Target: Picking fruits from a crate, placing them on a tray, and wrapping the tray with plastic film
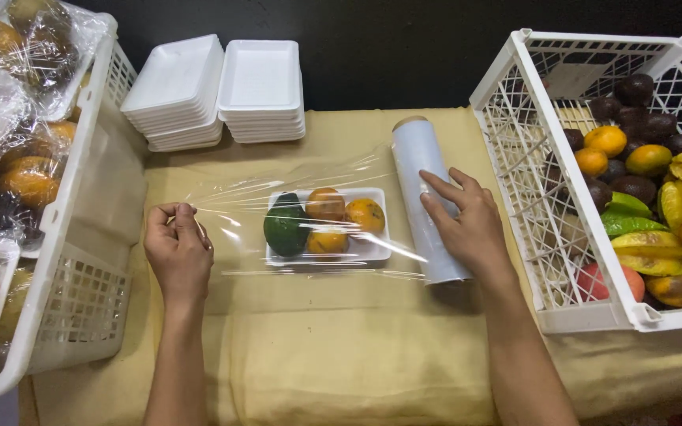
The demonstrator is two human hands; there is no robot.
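A white foam tray point(372, 251) holds a green avocado point(285, 226) and three oranges point(326, 203). A sheet of clear cling film point(230, 197) is stretched over the tray. My left hand point(177, 251) pinches the film's free end to the left of the tray. On the right, my right hand point(465, 223) rests on the roll of cling film point(424, 170), which lies beside the tray on the yellow cloth.
Two stacks of empty white foam trays point(215, 91) stand at the back. A white crate point(526, 134) of mixed fruit sits on the right. Another white crate point(65, 197) on the left holds wrapped fruit trays. A yellow cloth point(341, 355) covers the table.
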